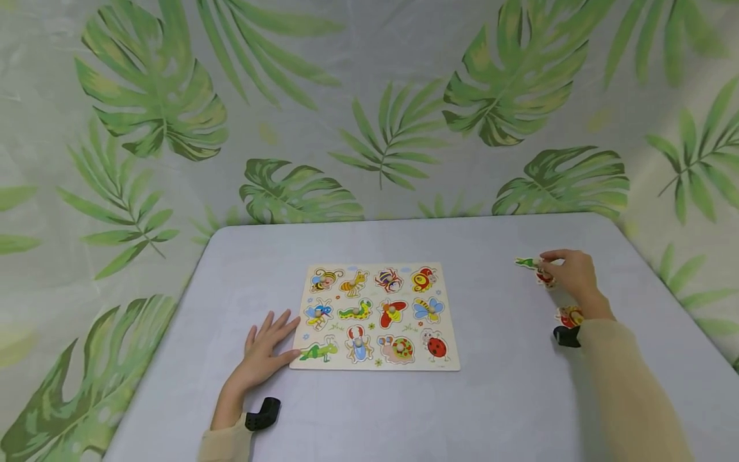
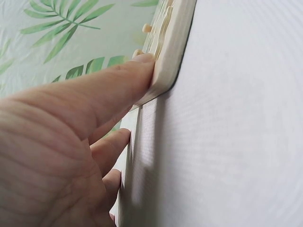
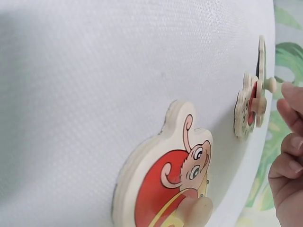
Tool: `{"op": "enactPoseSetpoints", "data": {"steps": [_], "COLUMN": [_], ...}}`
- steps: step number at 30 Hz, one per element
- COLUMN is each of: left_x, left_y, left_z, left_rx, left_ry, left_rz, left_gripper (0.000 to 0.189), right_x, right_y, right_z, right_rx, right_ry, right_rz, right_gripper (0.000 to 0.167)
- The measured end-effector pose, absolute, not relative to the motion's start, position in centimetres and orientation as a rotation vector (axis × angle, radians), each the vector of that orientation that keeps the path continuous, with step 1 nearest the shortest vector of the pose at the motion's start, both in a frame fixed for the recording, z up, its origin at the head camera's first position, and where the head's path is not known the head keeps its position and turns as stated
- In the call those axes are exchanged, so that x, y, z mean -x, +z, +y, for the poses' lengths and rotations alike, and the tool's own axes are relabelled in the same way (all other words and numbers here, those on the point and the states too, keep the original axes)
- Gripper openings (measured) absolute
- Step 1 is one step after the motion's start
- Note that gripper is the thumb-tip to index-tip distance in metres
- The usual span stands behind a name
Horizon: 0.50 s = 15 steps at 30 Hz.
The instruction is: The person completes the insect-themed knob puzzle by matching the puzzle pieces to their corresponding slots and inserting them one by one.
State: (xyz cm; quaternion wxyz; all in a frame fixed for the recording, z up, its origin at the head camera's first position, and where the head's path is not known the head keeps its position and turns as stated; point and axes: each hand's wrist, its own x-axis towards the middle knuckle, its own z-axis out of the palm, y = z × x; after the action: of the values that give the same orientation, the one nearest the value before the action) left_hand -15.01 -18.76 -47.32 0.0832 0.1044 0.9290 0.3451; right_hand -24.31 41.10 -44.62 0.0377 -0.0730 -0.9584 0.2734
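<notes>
My left hand (image 1: 265, 350) lies with spread fingers along the left edge of a wooden insect puzzle board (image 1: 369, 378). Its thumb (image 2: 118, 82) rests over the board's near corner. Over at the right, my right hand (image 1: 571, 273) reaches to a green grasshopper puzzle piece (image 1: 525, 262). In the right wrist view its fingertips (image 3: 289, 90) are just short of the wooden knob (image 3: 271, 85), and the other fingers are bent. A red ladybug piece (image 1: 544, 279) lies beside the grasshopper, partly covered by the hand. A red-and-yellow winged insect piece (image 1: 568, 316) lies below the wrist.
Several knobbed pieces, among them a stag beetle (image 1: 358, 346) and a snail (image 1: 399, 350), sit in the board. A white cloth (image 1: 496, 398) covers the table. Behind it hangs a leaf-print fabric (image 1: 404, 64).
</notes>
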Motion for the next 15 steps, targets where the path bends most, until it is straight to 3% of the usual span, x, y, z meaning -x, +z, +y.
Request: {"op": "enactPoseSetpoints", "data": {"steps": [15], "left_x": [15.08], "left_y": [-47.35], "left_z": [-18.64], "left_rx": [-0.316], "left_ry": [1.042], "left_rz": [2.766], "left_gripper": [0.063], "right_x": [24.69], "right_y": [-44.60], "right_z": [41.47], "right_rx": [0.282], "right_ry": [0.830], "right_rz": [-3.038], "right_gripper": [0.036]}}
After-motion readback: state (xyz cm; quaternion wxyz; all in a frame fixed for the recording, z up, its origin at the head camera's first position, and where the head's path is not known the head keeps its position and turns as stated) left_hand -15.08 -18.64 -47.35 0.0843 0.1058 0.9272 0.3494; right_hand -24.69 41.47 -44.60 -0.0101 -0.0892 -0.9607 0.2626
